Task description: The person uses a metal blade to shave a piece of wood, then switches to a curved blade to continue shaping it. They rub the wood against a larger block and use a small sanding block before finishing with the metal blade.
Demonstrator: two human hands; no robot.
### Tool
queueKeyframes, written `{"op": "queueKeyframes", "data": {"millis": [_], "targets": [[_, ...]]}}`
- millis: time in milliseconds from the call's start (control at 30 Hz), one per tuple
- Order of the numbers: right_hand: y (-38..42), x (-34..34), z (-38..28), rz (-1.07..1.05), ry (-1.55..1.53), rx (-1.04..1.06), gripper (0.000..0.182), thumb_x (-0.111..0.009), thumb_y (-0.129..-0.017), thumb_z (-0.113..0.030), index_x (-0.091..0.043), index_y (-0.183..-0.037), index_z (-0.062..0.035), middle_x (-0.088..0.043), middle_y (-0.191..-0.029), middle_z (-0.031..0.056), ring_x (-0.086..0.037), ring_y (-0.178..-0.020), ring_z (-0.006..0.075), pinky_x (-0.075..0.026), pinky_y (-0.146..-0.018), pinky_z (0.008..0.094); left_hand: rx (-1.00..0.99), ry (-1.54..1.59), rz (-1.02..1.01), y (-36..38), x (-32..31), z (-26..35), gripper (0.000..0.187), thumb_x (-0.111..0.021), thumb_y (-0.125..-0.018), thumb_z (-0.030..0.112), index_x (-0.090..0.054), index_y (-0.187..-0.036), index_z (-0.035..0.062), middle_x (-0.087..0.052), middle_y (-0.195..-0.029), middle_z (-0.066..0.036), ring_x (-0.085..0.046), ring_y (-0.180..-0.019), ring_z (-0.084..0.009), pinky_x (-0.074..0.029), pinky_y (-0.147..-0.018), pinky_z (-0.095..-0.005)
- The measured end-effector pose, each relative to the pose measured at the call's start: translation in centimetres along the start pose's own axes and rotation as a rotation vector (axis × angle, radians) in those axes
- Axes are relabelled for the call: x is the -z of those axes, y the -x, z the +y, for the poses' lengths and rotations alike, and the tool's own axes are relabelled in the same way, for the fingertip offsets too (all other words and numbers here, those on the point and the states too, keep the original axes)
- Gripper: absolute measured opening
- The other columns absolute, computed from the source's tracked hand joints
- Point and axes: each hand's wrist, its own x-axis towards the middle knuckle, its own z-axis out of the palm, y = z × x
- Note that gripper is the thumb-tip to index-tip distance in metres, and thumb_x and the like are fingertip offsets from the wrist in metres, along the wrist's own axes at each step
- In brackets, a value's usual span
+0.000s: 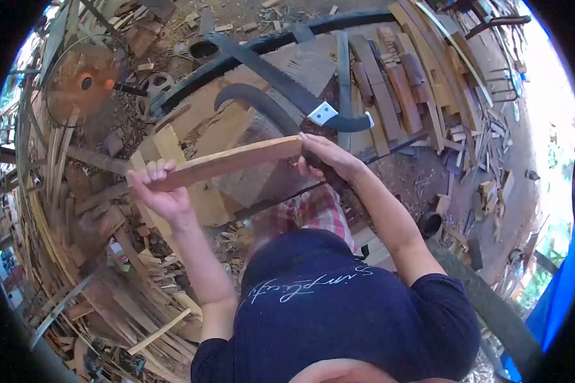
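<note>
A flat brown wooden board (239, 162) is held up at a slant between my two hands, over the workbench. My left hand (163, 193) is closed round its left end, the fingers curled over the upper edge. At the opposite end my right hand (329, 157) grips the board's corner, with a dark, handle-like piece showing just under the palm. Just beyond the board lies a dark curved saw blade (252, 99), partly hidden by the board. A straight handsaw (268, 71) with a black handle and silver bracket rests farther back.
The workbench (233, 131) has a dark rim along its far side. Several cut wood strips (396, 83) lie side by side at its right. A round fan (86, 82) stands at the far left. Scrap timber (124, 300) is heaped at left, and offcuts (492, 191) litter the right-hand floor.
</note>
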Motion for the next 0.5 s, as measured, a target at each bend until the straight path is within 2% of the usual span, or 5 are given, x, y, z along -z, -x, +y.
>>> {"op": "queueKeyframes", "data": {"millis": [67,167,200,367,500], "targets": [[-0.1,-0.2,0.6,-0.023,-0.007,-0.034,0.050,-0.038,-0.101,-0.048,-0.052,-0.116,-0.0022,-0.063,-0.068,0.0065,-0.048,-0.043,0.0077,-0.040,-0.040,0.0220,-0.015,-0.034,0.195,0.0,0.5,-0.3,0.038,-0.062,-0.094,0.029,-0.043,-0.065,0.0160,-0.041,-0.062,0.003,-0.044,-0.061,-0.0126,-0.044,-0.068,-0.0296],[0.8,-0.7,-0.3,0.046,0.039,-0.107,0.053,-0.036,-0.101,-0.051,-0.057,-0.111,-0.0032,-0.064,-0.068,0.0055,-0.048,-0.043,0.0072,-0.040,-0.040,0.0217,0.038,0.123,0.138,-0.3,4.4,-1.1,0.041,-0.063,-0.094,0.031,-0.035,-0.067,0.0162,-0.033,-0.064,0.005,-0.036,-0.060,-0.0104,-0.043,-0.065,-0.0259],[1.2,-0.9,-0.5,0.013,0.060,-0.083,0.053,-0.036,-0.101,-0.051,-0.057,-0.110,-0.0036,-0.064,-0.068,0.0050,-0.048,-0.043,0.0069,-0.040,-0.039,0.0217,0.055,0.158,0.178,0.0,4.7,-1.1,0.036,-0.063,-0.094,0.029,-0.042,-0.067,0.0178,-0.042,-0.062,0.006,-0.042,-0.059,-0.0087,-0.045,-0.063,-0.0289],[2.4,-2.2,-1.3,-0.052,0.046,-0.062,0.053,-0.039,-0.100,-0.053,-0.059,-0.104,-0.0041,-0.064,-0.070,0.0041,-0.050,-0.047,0.0065,-0.040,-0.039,0.0221,0.061,0.157,0.230,1.0,5.1,-1.3,0.035,-0.064,-0.093,0.036,-0.047,-0.068,0.0166,-0.046,-0.060,0.005,-0.047,-0.059,-0.0090,-0.046,-0.064,-0.0294],[2.7,-3.7,-1.7,0.004,-0.034,-0.068,0.044,-0.051,-0.096,-0.047,-0.060,-0.101,-0.0046,-0.066,-0.071,0.0045,-0.050,-0.046,0.0066,-0.039,-0.039,0.0217,0.070,0.217,0.184,0.1,6.9,-1.0,0.033,-0.065,-0.091,0.038,-0.050,-0.073,0.0162,-0.050,-0.064,0.005,-0.049,-0.060,-0.0086,-0.047,-0.065,-0.0291]]}}
